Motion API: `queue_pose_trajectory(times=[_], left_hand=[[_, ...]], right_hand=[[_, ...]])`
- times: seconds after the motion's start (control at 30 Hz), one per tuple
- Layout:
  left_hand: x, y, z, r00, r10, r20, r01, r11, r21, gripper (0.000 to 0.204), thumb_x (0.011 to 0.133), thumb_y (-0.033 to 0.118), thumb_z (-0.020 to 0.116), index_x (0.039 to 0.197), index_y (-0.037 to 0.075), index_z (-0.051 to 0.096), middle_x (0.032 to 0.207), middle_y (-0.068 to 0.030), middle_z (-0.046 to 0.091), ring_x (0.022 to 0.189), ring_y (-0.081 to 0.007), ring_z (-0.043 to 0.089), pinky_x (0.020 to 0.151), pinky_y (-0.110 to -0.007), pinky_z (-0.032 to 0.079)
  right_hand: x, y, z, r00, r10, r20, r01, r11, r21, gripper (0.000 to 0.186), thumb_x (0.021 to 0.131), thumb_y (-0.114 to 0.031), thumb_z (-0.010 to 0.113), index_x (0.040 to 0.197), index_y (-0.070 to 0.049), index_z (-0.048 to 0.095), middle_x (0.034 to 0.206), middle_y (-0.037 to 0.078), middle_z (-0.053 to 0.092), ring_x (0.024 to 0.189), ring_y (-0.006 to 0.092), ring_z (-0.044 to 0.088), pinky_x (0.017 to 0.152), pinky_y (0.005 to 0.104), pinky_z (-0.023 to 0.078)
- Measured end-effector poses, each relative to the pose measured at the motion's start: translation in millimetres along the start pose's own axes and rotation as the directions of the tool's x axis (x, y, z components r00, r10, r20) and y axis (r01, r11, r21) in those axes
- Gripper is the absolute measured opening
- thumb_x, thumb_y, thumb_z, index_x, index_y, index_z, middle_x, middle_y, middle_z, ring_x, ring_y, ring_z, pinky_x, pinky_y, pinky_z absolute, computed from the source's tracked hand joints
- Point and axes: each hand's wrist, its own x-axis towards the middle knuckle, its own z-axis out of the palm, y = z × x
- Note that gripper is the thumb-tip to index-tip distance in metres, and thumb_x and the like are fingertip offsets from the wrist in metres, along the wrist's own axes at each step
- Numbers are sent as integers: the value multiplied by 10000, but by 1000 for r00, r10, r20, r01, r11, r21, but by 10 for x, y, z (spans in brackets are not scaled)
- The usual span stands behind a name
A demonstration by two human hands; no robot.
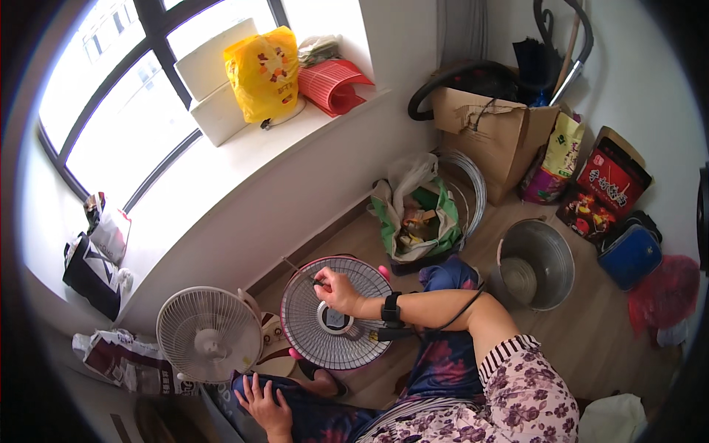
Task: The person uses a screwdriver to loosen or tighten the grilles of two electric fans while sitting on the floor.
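My right hand (338,292) is closed round the dark handle of a screwdriver (319,282). Its thin metal shaft points up and left, past the rim of a round heater-like appliance (354,348) with a wire grille and pink edge. This appliance stands in front of my knees, with the hand over its grille. My left hand (264,404) rests on my left knee, fingers spread and holding nothing. Close to that hand is a white fan (209,341) with a round cage. A black band is on my right wrist, and a dark cable runs below that forearm.
Beyond the appliance are a green and white bag (415,235), coiled wire (476,193) and a metal bucket (546,262). A cardboard box (480,136) stands at the wall, near a red box (609,184). The window sill (244,159) carries a yellow bag (262,74).
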Motion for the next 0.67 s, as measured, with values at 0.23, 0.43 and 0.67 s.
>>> queue_pose_trajectory(times=[0.23, 0.43, 0.67], left_hand=[[16, -6, -36, 1000, 12, 4, -12, 1000, -20, 218, 707, 109, 613, 899, 7, 620, 1218, -150, 501, 1246, -350, 349, 1059, -550, 134], [-1, -31, -27, 1000, 17, -7, -18, 1000, -17, 231, 698, 111, 615, 903, 5, 624, 1220, -154, 501, 1245, -353, 352, 1054, -555, 147], [7, -12, -43, 999, -44, -3, 44, 999, -7, 429, 684, 126, 631, 1096, 27, 566, 1347, -155, 392, 1290, -349, 287, 1065, -549, 118]], right_hand=[[-6, 27, -17, 983, 162, 87, -166, 986, 35, 224, 793, -131, 597, 922, 29, 506, 692, 114, 582, 581, 161, 558, 569, 302, 463], [-14, 39, -2, 983, 159, 88, -163, 985, 48, 223, 792, -128, 595, 921, 28, 502, 719, 121, 592, 606, 177, 588, 573, 305, 473], [-2, 49, -2, 981, 175, 87, -179, 983, 36, 225, 795, -137, 595, 931, 19, 505, 749, 123, 597, 612, 175, 586, 587, 305, 477]])
